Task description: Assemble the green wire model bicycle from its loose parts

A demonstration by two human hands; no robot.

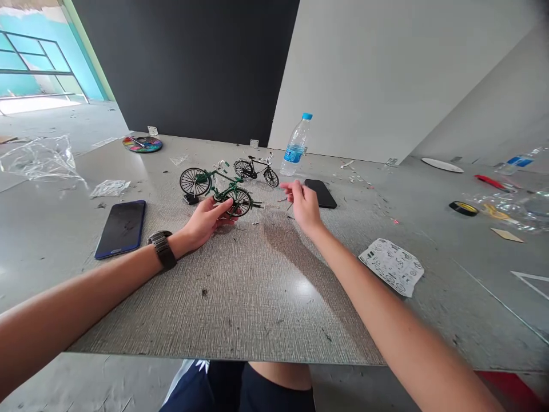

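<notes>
A green miniature bicycle (225,186) is held at its rear wheel by my left hand (210,216), with the thumb across the spokes. The bicycle is tilted, and its front wheel points away to the left. Behind it a black miniature bicycle (256,169) stands on the table. My right hand (303,203) hovers to the right of the green bicycle, its fingers pinched together. A thin sliver shows by those fingertips, but what they hold is too small to make out. Under the green bicycle's front wheel lies a small black piece (191,199).
A water bottle (295,146) stands at the back, near a black phone (321,193). Left are a blue phone (121,229), a paint palette (143,144) and clear plastic (40,160). Right are an instruction sheet (392,266), a tape roll (463,208) and a red-handled tool (489,182).
</notes>
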